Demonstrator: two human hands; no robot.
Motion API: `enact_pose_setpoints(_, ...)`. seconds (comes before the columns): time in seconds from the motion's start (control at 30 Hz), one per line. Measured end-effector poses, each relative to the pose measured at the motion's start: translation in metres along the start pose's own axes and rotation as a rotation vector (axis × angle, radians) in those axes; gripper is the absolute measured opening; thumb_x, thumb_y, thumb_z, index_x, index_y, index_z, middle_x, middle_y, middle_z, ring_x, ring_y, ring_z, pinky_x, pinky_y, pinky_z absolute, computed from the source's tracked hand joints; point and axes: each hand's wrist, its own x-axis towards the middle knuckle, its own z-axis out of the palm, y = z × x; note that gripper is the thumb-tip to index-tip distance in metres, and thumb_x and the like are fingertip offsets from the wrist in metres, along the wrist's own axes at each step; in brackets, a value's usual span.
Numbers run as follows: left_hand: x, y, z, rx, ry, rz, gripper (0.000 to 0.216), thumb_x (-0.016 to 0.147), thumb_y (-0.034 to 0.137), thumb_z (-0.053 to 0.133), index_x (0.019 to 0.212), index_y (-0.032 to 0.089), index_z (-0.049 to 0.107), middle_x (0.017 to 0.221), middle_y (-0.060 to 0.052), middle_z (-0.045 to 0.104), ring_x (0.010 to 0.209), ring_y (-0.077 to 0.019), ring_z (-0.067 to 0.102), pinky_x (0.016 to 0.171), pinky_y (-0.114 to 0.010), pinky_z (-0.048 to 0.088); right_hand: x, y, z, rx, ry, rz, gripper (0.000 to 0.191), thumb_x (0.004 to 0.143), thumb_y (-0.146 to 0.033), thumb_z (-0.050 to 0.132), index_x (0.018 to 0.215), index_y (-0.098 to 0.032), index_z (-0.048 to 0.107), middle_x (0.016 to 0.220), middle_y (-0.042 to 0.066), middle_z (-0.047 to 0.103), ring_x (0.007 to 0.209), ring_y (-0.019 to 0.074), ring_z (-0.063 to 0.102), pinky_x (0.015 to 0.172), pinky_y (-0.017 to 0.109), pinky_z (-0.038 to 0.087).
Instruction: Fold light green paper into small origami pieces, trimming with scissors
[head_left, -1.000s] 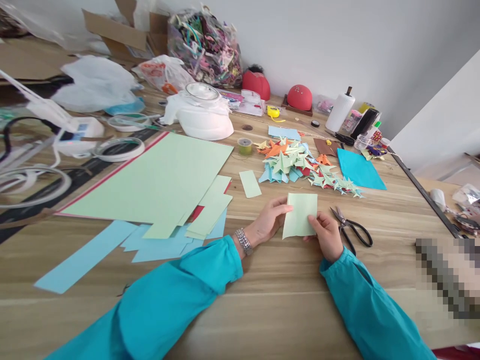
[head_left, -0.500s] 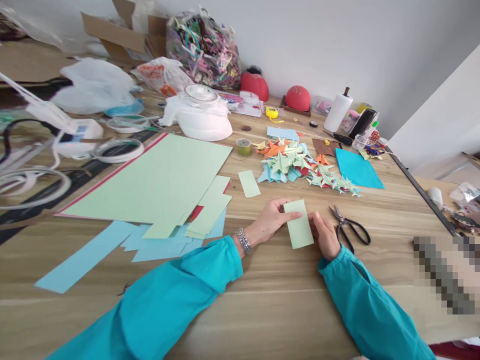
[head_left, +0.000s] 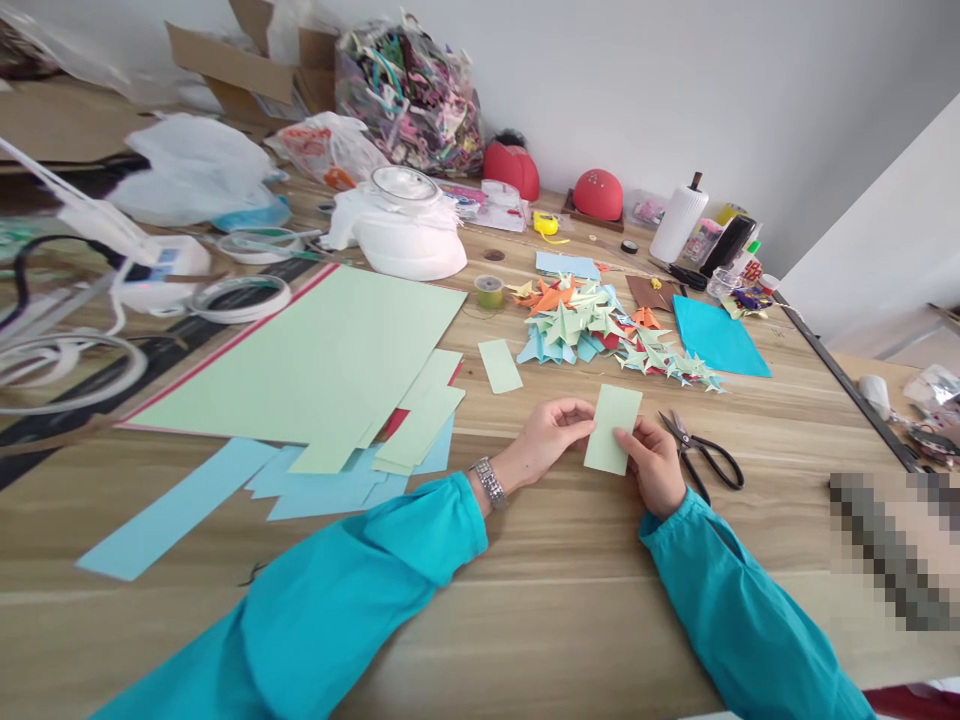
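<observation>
A pale green paper rectangle [head_left: 613, 415] is held upright at a slight tilt above the table. My right hand [head_left: 654, 465] pinches its lower right part, thumb on the front and fingers behind. At the left edge of the paper, the thumb and fingertips of my left hand [head_left: 559, 438] close against it; how firmly they grip is hard to see. Black-handled scissors [head_left: 705, 455] lie spread just right of my right hand. Another green paper rectangle [head_left: 500, 366] rests on the table beyond my left hand.
Folded paper stars [head_left: 570, 322] in several colours are heaped beyond my hands. Large green sheets [head_left: 315, 350] and blue paper strips [head_left: 176, 510] lie to the left. A turquoise cloth [head_left: 720, 335], a thread spool [head_left: 490, 291] and a white bundle [head_left: 409, 240] are farther back.
The green paper rectangle has shifted right and up and turned upright. My right thumb has come onto its front, while my left thumb has drawn back to its left edge.
</observation>
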Motion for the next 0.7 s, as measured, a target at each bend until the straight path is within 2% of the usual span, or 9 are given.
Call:
enact_pose_setpoints(0.13,-0.0007,0.0007,0.0005,-0.015,-0.019,-0.009,0.022,0.066,0.027,0.070,0.083,0.014,0.066,0.078,-0.004,0.066,0.067,-0.0142,0.059,0.063,-0.027,0.048,0.0006,0.0009,-0.0004,-0.016,0.028,-0.017,0.032,0.066,-0.044,0.071,0.082,-0.017,0.064,0.071,0.003,0.069,0.057,0.0167,0.061,0.041,0.024,0.043)
enact_pose_setpoints(0.27,-0.0002,0.0000,0.0005,-0.033,0.001,-0.028,0.020,0.066,0.028,0.071,0.080,0.014,0.065,0.075,-0.003,0.065,0.067,-0.0142,0.059,0.063,-0.027,0.048,0.0010,0.0017,-0.0015,0.005,-0.001,-0.011,0.028,0.068,-0.040,0.071,0.083,-0.017,0.065,0.072,0.003,0.070,0.058,0.0160,0.062,0.048,0.025,0.047)
enact_pose_setpoints(0.5,0.0012,0.0001,0.0025,-0.096,0.064,-0.067,0.018,0.062,0.025,0.073,0.074,0.014,0.067,0.071,-0.002,0.066,0.063,-0.0136,0.059,0.060,-0.027,0.047,0.0007,0.0033,-0.0013,-0.007,-0.045,-0.021,0.033,0.071,-0.041,0.069,0.095,-0.018,0.066,0.075,0.003,0.071,0.054,0.0157,0.060,0.041,0.024,0.042)
enact_pose_setpoints(0.7,0.0033,-0.0007,0.0018,-0.188,0.083,-0.080,0.019,0.061,0.021,0.072,0.078,0.014,0.071,0.070,-0.004,0.069,0.060,-0.0140,0.060,0.058,-0.027,0.046,0.0011,0.0002,0.0037,0.040,-0.046,0.001,0.029,0.064,-0.039,0.073,0.084,-0.018,0.068,0.074,0.003,0.071,0.062,0.0194,0.063,0.045,0.027,0.048)
